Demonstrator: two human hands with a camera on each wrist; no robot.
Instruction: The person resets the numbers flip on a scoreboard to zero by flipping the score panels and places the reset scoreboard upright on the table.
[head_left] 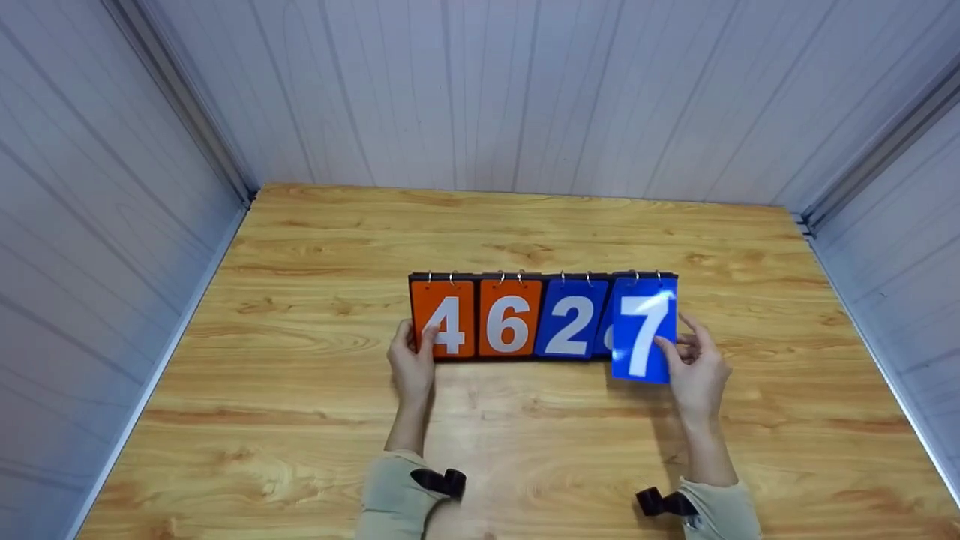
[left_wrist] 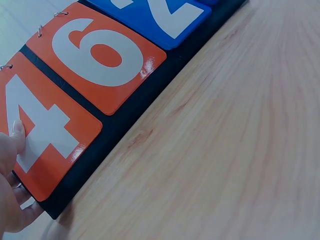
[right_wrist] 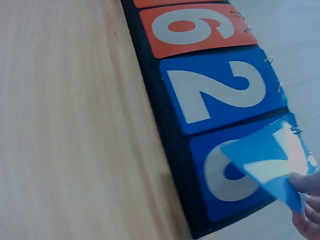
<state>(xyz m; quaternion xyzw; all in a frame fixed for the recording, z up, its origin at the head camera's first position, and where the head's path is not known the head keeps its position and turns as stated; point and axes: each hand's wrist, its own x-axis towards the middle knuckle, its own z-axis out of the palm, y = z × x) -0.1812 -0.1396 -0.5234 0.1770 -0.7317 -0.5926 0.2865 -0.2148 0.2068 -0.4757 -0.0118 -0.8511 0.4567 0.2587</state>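
A black flip scoreboard [left_wrist: 72, 197] carries a row of number cards hung on metal rings. In the head view it reads an orange 4 [head_left: 465, 330], an orange 6 [head_left: 508, 319], a blue 2 [head_left: 568, 322] and a blue 7 [head_left: 643, 330]. My left hand [head_left: 413, 367] grips the board's left end, thumb on the 4 card and fingers behind. At the other end, my right hand [head_left: 697, 379] pinches the blue 7 card by its right edge. That card is bent up off the stack, baring part of a blue card with a rounded white digit [right_wrist: 212, 177] beneath.
The board is held over a wood-grain table [head_left: 525, 457]. White panelled walls [head_left: 487, 97] enclose the back and both sides. Dark straps with small black pieces [head_left: 442, 482] sit on both sleeves.
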